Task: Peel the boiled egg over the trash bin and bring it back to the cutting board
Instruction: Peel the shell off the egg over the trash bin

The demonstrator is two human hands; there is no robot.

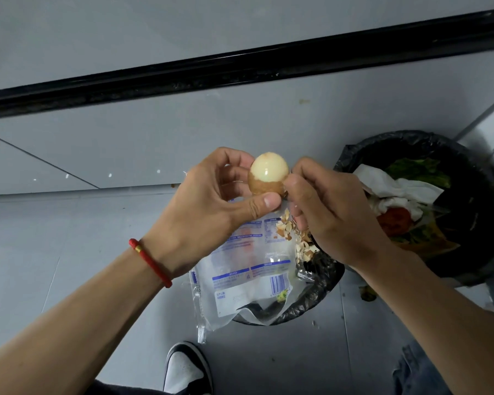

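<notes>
Over the bins, mid-frame: my two hands work one boiled egg (268, 175) above a tiled floor (97, 138).
Left hand (211, 201): fingers closed round the egg, thumb under its lower end, fingertips behind; red cord bracelet (151, 262) on that wrist.
Right hand (328, 212): fingers (294, 183) pinched at the egg's lower right edge, where shell meets white; whether a flake sits between them I can't tell.
Egg, where: centre of frame, held up between both hands, approx. above the near bin's far rim, not resting on anything.
Done so far: top half bare, glossy pale white showing. Shell bits (294, 238) lie heaped in the near bin, just below my right hand.
Left to do: brown shell band on the bottom half has to come off; then the carry back to the cutting board, which is not in shot. I'd call it abt halfway on peeling, less on the whole job.
Count, eggs: 1.
Count, hands: 2, both mine.
Count, bins: 2, both w/ black liners. Near bin (311, 303) lower centre, draped by a clear printed wrapper (246, 280); far bin (485, 223) at right edge, holding greens, white tissue, a red piece, prob. tomato.
Count, wrappers: 1.
Count, shoes: 1 seen, black and white shoe (186, 369) at bottom centre.
Also: a few crumbs on the floor nr the bins, lower right.
</notes>
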